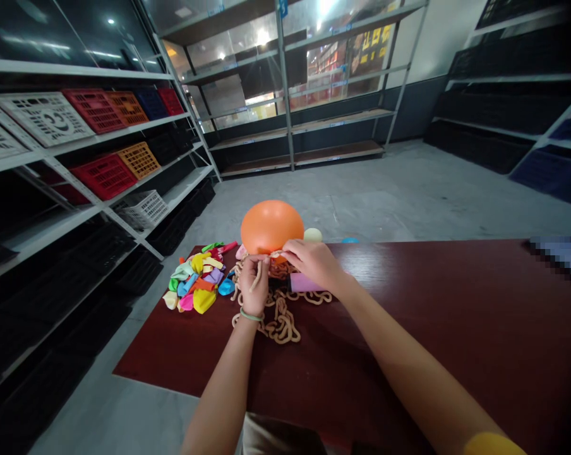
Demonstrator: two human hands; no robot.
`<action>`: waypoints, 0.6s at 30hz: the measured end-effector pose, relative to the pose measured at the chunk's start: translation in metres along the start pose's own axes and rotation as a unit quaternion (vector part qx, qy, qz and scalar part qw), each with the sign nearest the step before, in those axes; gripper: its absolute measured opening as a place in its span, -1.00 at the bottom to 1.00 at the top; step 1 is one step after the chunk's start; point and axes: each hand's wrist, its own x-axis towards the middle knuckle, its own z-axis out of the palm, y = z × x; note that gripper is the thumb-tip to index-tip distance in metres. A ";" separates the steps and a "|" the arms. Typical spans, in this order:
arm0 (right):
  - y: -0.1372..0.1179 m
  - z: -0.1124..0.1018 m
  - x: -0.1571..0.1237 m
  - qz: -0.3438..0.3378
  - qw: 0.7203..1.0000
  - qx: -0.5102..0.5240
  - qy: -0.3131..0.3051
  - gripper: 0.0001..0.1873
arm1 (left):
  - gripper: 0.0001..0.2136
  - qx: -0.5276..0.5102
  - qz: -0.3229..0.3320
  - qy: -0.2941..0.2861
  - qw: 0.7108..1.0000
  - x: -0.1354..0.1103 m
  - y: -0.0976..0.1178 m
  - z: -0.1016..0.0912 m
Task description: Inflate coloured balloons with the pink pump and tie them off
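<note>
An inflated orange balloon [271, 226] rests at the far edge of a dark red table [408, 328]. My left hand [254, 283] is closed just below it, pinching a thin tan strip, with a green band round the wrist. My right hand [314, 262] is closed at the balloon's neck, fingers pinched together there. Under both hands lies a tangle of tan chain-like loops [280, 322]. A pink-purple cylinder [304, 282] lies beneath my right wrist.
A heap of several flat coloured balloons [198, 284] lies left of my hands. A pale balloon [312, 235] and a blue one [350, 240] peek over the table's far edge. Shelves with plastic crates [105, 174] line the left; grey floor lies beyond.
</note>
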 end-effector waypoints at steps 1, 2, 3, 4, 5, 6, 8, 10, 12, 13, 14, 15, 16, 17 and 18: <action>0.000 0.000 0.000 0.022 0.999 0.042 0.013 -0.77 | -0.76 -0.020 0.003 -0.019 1.000 0.000 0.002 0.001; 0.001 0.001 0.001 0.045 0.995 0.086 0.031 -0.78 | -0.72 -0.039 0.006 -0.037 0.999 0.001 0.004 0.002; 0.003 0.001 0.001 0.069 0.987 0.132 0.052 -0.78 | -0.67 -0.056 0.006 -0.050 0.997 0.001 0.006 0.003; 0.006 0.001 0.002 0.096 0.976 0.181 0.076 -0.78 | -0.62 -0.071 0.004 -0.054 0.996 0.002 0.007 0.004; 0.009 0.002 0.003 0.128 0.959 0.233 0.101 -0.77 | -0.59 -0.082 0.002 -0.050 0.995 0.002 0.007 0.004; 0.014 0.001 0.004 0.160 0.937 0.284 0.127 -0.75 | -0.57 -0.090 -0.002 -0.040 0.995 0.003 0.007 0.004; 0.025 -0.001 0.005 0.213 0.887 0.370 0.178 -0.69 | -0.59 -0.098 -0.009 -0.015 0.995 0.004 0.005 0.004; 0.037 -0.003 0.006 0.238 0.854 0.406 0.222 -0.67 | -0.62 -0.101 -0.019 0.001 0.995 0.004 0.001 0.003; 0.051 -0.006 0.004 0.250 0.843 0.408 0.244 -0.67 | -0.64 -0.095 -0.029 0.005 0.995 0.004 -0.003 0.002; 0.057 -0.006 0.003 0.264 0.841 0.404 0.245 -0.66 | -0.64 -0.090 -0.033 0.005 0.995 0.004 -0.004 0.002; 0.063 -0.007 0.002 0.281 0.839 0.398 0.242 -0.63 | -0.64 -0.084 -0.036 0.004 0.996 0.004 -0.005 0.002; 0.069 -0.006 0.000 0.301 0.837 0.392 0.236 -0.58 | -0.65 -0.078 -0.037 0.003 0.996 0.004 -0.006 0.001; 0.074 -0.006 -0.002 0.318 0.834 0.385 0.232 -0.54 | -0.65 -0.072 -0.037 0.003 0.997 0.003 -0.006 0.001; 0.077 -0.005 -0.003 0.328 0.836 0.375 0.232 -0.51 | -0.66 -0.065 -0.037 0.003 0.997 0.003 -0.007 0.001; 0.080 -0.005 -0.004 0.329 0.842 0.359 0.233 -0.52 | -0.66 -0.059 -0.037 0.003 0.998 0.003 -0.007 0.001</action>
